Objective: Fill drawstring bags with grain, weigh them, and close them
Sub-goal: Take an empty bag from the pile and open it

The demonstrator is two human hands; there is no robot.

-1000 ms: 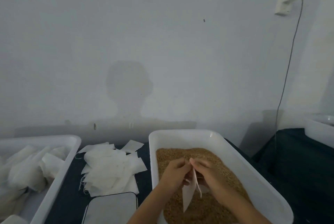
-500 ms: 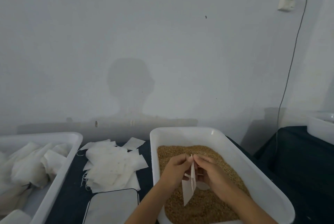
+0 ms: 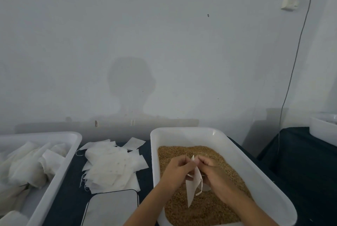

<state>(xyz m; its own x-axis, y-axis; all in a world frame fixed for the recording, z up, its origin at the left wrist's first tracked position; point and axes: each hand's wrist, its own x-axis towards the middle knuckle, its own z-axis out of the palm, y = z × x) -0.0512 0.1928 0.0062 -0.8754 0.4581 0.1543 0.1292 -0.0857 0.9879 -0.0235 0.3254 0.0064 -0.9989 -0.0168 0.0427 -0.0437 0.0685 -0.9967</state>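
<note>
A flat white drawstring bag (image 3: pixel 192 187) hangs over the brown grain (image 3: pixel 206 205) in a white tub (image 3: pixel 235 153). My left hand (image 3: pixel 175 173) and my right hand (image 3: pixel 214 174) both pinch the bag's top edge between fingertips, one on each side. The bag's cord (image 3: pixel 200 188) dangles in a loop on its right side. The bag looks empty and thin. A pale object lies half hidden in the grain under my right hand; I cannot tell what it is.
A heap of empty white bags (image 3: pixel 113 165) lies on the dark table left of the tub. A scale (image 3: pixel 111 209) sits at the front edge. A white tub (image 3: pixel 58 176) with filled bags stands at far left. Another white container (image 3: pixel 323 129) is at far right.
The view has shifted slightly. Both hands stayed over the grain, working the bag's top edge; the bag's mouth has risen a little between the fingertips.
</note>
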